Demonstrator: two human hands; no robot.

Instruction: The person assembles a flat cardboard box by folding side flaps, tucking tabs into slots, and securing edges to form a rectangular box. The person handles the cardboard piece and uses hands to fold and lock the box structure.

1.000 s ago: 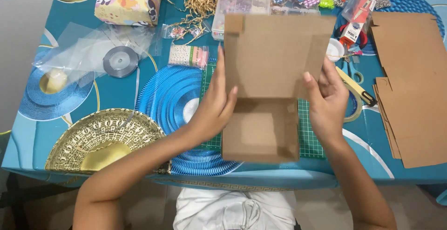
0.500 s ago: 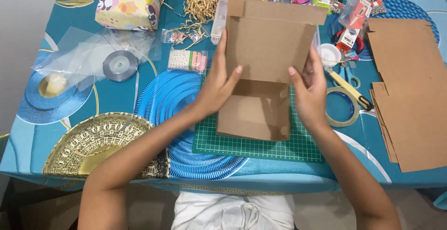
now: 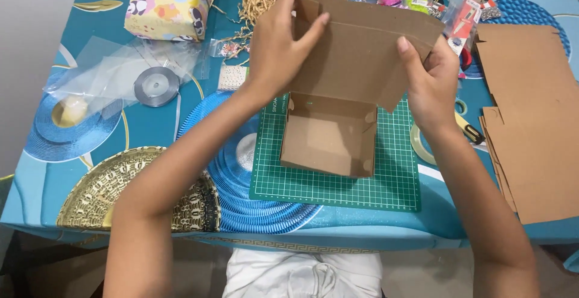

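The left hand (image 3: 278, 51), at upper centre of the frame, has its fingers closed round the left edge of the raised lid of a brown cardboard box (image 3: 338, 111), thumb behind and fingertips pressed flat on the inner face. The right hand (image 3: 429, 84) pinches the lid's right edge the same way, fingers curled onto the front. Gripped at both sides, the lid stands lifted and tilted back, which seems meant to crease the hinge evenly and keep the side flaps from buckling. The box's open tray rests below the hands in the middle of the frame, on a green cutting mat (image 3: 338, 186) that gives it a flat, firm base.

Beyond the mat, a stack of flat cardboard sheets (image 3: 531, 123) lies at the right edge, a wrapped gift (image 3: 169, 6) sits at upper left, and a roll of grey ribbon (image 3: 156, 86) lies on clear plastic to the left. A gold plate (image 3: 114, 192) sits at lower left.

Compared with half a second ago, both hands have climbed from the middle of the lid to its upper edges, and the lid has swung further up, so the tray now shows fully open.
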